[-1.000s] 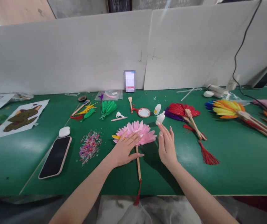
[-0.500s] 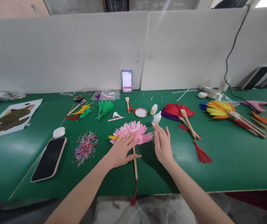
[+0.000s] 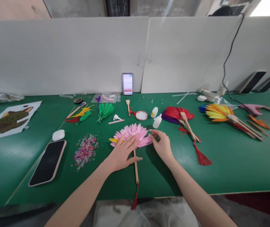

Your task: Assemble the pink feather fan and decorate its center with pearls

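A pink feather fan (image 3: 135,128) lies on the green table, with a wooden handle (image 3: 135,167) pointing toward me and a dark red tassel (image 3: 134,201) hanging over the front edge. One yellow feather (image 3: 113,140) sticks out at its left. My left hand (image 3: 123,154) rests flat across the feathers, fingers stretched and slightly spread. At the fan's right edge my right hand (image 3: 162,143) pinches the tip of a pink feather (image 3: 146,141) between thumb and fingers. Just beyond that hand stand two small white glue bottles (image 3: 157,121), the nearer one tilted.
A pile of colourful sequins (image 3: 86,150) and a phone (image 3: 48,163) lie left. Green feathers (image 3: 105,111) and a small round mirror (image 3: 141,115) lie behind the fan. To the right are a red feather fan (image 3: 178,113) and a rainbow one (image 3: 217,112). Another phone (image 3: 127,84) leans against the partition.
My right hand has moved slightly left and its fingers have closed on the feather tip at the fan's right edge. My left hand stays on the fan. The view has shifted slightly.
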Tool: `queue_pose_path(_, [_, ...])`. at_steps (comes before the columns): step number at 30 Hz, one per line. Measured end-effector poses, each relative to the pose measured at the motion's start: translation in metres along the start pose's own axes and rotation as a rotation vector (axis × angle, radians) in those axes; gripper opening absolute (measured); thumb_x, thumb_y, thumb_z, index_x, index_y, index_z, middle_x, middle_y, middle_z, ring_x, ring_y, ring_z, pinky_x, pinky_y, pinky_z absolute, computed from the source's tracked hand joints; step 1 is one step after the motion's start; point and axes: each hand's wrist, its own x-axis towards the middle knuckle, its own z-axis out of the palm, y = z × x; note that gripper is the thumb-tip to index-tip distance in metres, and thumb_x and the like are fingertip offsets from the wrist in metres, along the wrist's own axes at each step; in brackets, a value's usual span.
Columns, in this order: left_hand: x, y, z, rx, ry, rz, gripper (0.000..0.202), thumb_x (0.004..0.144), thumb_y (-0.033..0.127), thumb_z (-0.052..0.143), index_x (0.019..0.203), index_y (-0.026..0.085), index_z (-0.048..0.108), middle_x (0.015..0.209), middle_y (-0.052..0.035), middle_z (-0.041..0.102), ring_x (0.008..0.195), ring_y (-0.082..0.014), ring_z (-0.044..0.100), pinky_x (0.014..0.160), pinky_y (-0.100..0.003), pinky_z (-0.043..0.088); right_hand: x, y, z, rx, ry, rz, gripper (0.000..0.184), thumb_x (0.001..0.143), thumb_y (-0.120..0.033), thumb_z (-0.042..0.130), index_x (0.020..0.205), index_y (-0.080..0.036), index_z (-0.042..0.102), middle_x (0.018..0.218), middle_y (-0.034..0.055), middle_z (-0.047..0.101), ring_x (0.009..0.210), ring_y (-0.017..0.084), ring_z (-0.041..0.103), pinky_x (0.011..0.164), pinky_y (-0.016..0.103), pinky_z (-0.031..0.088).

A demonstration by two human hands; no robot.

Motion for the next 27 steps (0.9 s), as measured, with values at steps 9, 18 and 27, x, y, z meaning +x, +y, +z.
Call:
queue_pose_path(9, [0.0,-0.001,0.001,0.025,0.041,-0.025,0.066,0.09,0.057,0.032,0.145,0.02,0.023,0.151,-0.0083,0.023,0.139,-0.0246,0.02,0.115,-0.046,0.011,0.012,0.001,0.003,0.07,0.044,0.008,0.018,0.078,-0.025,0.054,0.089,-0.018,0.067,0.076,0.0052,0.068,0.066,0.019,0.056,0.068,0.035,0.046])
queue_pose_path(18, [0.0,-0.008,-0.002,0.054,0.218,-0.064,0.06,0.094,0.046,0.033,0.146,0.02,0.018,0.15,-0.0091,0.025,0.14,-0.0215,0.02,0.115,-0.046,0.006,0.014,0.001,0.008,0.054,0.026,-0.001,0.017,0.078,-0.023,0.054,0.089,-0.018,0.066,0.075,0.0054,0.067,0.065,0.02,0.055,0.069,0.037,0.045])
queue_pose_path(27, [-0.004,-0.018,-0.004,-0.027,0.362,-0.212,0.049,0.097,0.026,0.02,0.146,0.024,0.017,0.152,-0.0053,0.021,0.141,-0.0192,0.016,0.115,-0.046,0.007,0.014,0.004,0.009,0.084,0.065,-0.026,0.018,0.082,-0.028,0.055,0.094,-0.019,0.064,0.082,0.0065,0.063,0.069,0.02,0.056,0.069,0.036,0.048])
